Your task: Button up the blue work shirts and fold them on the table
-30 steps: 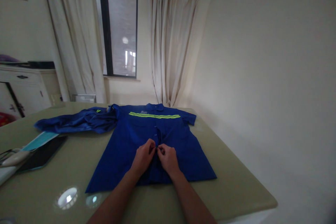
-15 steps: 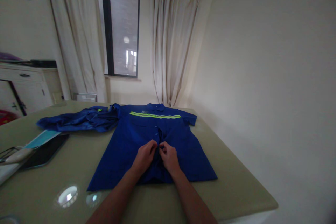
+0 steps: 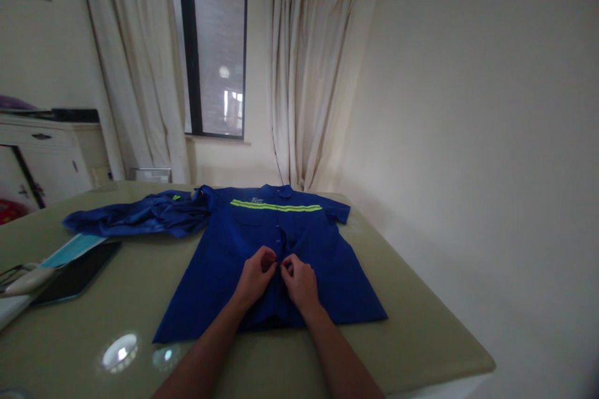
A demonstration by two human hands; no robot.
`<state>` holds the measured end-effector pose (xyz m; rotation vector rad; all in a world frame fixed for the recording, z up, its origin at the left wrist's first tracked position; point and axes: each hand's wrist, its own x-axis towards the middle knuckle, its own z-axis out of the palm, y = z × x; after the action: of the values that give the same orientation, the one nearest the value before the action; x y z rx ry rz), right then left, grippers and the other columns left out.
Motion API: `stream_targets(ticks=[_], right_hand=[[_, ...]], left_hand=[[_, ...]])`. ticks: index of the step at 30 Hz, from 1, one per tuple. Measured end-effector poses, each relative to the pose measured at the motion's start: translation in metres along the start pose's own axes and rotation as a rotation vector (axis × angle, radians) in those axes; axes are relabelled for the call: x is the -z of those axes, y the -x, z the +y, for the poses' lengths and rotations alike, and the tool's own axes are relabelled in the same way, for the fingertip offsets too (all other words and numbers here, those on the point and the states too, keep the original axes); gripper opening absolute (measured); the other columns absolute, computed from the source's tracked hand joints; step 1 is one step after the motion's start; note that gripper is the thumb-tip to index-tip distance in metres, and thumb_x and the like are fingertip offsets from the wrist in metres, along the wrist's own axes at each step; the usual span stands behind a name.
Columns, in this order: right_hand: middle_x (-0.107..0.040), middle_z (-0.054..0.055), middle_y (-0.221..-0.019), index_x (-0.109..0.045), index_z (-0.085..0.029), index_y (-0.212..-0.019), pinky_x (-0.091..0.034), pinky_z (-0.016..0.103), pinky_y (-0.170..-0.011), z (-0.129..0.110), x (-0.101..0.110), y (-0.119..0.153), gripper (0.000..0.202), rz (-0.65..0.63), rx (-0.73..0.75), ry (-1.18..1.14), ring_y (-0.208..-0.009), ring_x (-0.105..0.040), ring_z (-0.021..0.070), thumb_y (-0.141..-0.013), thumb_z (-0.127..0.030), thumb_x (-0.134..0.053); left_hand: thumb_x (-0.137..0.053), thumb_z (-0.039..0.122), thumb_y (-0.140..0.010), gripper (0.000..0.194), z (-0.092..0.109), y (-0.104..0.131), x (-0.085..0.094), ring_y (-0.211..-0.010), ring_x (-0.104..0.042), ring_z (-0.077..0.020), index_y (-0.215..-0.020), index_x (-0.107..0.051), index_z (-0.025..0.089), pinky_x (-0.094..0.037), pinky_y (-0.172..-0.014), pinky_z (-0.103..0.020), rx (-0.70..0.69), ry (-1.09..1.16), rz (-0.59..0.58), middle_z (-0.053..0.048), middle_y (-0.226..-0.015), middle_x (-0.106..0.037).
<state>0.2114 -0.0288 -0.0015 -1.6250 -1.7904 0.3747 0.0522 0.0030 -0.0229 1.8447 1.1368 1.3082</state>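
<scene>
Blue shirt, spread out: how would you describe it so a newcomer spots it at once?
Before the window stands a greenish table. The shirt lies spread on it, under the left hand and right hand. Its long yellow-green chest stripe sets it apart from the crumpled blue garment.

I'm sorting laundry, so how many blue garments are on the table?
2: one shirt spread flat under both hands, and a crumpled garment beside it, on the left. Another could be hidden in the folds.

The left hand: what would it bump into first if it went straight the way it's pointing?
The left hand would probably bump the right hand first, over the blue short-sleeved shirt, but depth is hard to tell.
</scene>
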Motion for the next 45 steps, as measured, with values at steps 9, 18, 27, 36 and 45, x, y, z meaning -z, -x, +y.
stream_targets(ticks=[9, 18, 27, 36, 45], right_hand=[[-0.07, -0.004, -0.072, -0.071, -0.026, -0.101, -0.036, 0.021, -0.063, 0.0, 0.0, 0.0, 0.014, -0.015, 0.04, -0.012, -0.07, -0.067, 0.0145, -0.092, -0.023, -0.061], [-0.069, -0.001, -0.086, -0.067, -0.025, -0.096, -0.037, 0.023, -0.067, -0.002, 0.002, 0.001, 0.013, 0.028, 0.111, 0.052, -0.076, -0.064, 0.015, -0.093, -0.019, -0.056], [-0.066, 0.002, -0.105, -0.071, -0.025, -0.095, -0.043, 0.023, -0.074, -0.001, -0.002, 0.0, 0.015, -0.041, 0.05, 0.102, -0.093, -0.066, 0.0158, -0.097, -0.022, -0.056], [-0.065, 0.001, -0.109, -0.071, -0.027, -0.099, -0.042, 0.023, -0.068, -0.002, -0.003, -0.001, 0.012, -0.08, 0.071, 0.217, -0.09, -0.068, 0.0158, -0.096, -0.027, -0.059], [-0.066, 0.001, -0.102, -0.069, -0.024, -0.093, -0.043, 0.023, -0.073, -0.001, -0.001, -0.003, 0.012, 0.007, 0.188, 0.127, -0.089, -0.067, 0.015, -0.096, -0.023, -0.057]], left_hand=[[-0.063, 0.026, -0.077, 0.015, -0.006, -0.003, -0.001, -0.079, -0.071, -0.0165, -0.09, -0.058, 0.021, -0.057, -0.075, -0.029, 0.037, 0.101, -0.001, 0.001, -0.085, -0.07], [-0.064, 0.033, -0.083, 0.014, -0.005, -0.002, 0.0, -0.081, -0.072, -0.0185, -0.091, -0.063, 0.022, -0.057, -0.079, -0.031, 0.062, 0.044, -0.027, 0.0, -0.087, -0.073], [-0.058, 0.011, -0.082, 0.022, -0.002, -0.001, 0.0, -0.085, -0.069, -0.0181, -0.096, -0.072, 0.021, -0.052, -0.082, -0.03, 0.085, -0.244, -0.099, -0.002, -0.092, -0.076], [-0.064, 0.022, -0.088, 0.022, 0.005, 0.0, 0.005, -0.101, -0.061, -0.0247, -0.1, -0.081, 0.029, -0.044, -0.09, -0.036, 0.107, -0.559, -0.135, -0.004, -0.105, -0.073], [-0.059, 0.018, -0.094, 0.018, 0.016, 0.003, 0.007, -0.092, -0.065, -0.0187, -0.103, -0.073, 0.025, -0.045, -0.082, -0.029, 0.026, -0.659, -0.164, 0.0, -0.095, -0.075]])
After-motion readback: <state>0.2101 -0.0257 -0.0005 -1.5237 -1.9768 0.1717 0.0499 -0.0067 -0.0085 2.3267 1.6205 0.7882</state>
